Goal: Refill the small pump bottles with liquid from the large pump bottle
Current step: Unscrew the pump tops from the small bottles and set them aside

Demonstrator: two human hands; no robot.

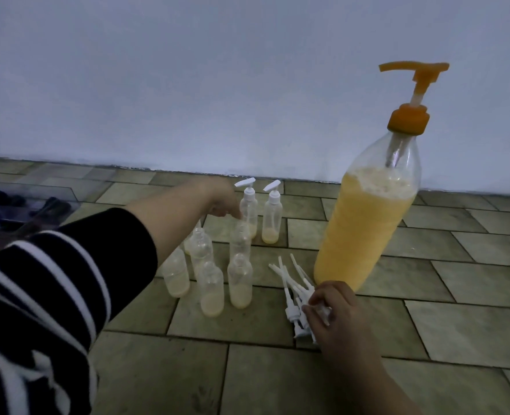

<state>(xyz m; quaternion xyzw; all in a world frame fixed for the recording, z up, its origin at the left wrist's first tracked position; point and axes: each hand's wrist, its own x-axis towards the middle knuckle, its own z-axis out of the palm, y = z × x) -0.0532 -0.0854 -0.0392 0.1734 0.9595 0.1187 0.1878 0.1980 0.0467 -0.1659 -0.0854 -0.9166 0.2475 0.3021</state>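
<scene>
Head view: clear tray (53,194) left, forearm (164,223) across open bottles (211,283).

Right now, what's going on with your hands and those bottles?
Left hand reaching over the open small bottles, holding nothing visible. Right hand gripping loose white pump heads. Large pump bottle nearly full, untouched. Nothing blocking.

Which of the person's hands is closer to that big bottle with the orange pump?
The right hand. It rests on the loose white pump tops just in front of the big bottle. The left hand is off to its left, among the small bottles.
</scene>
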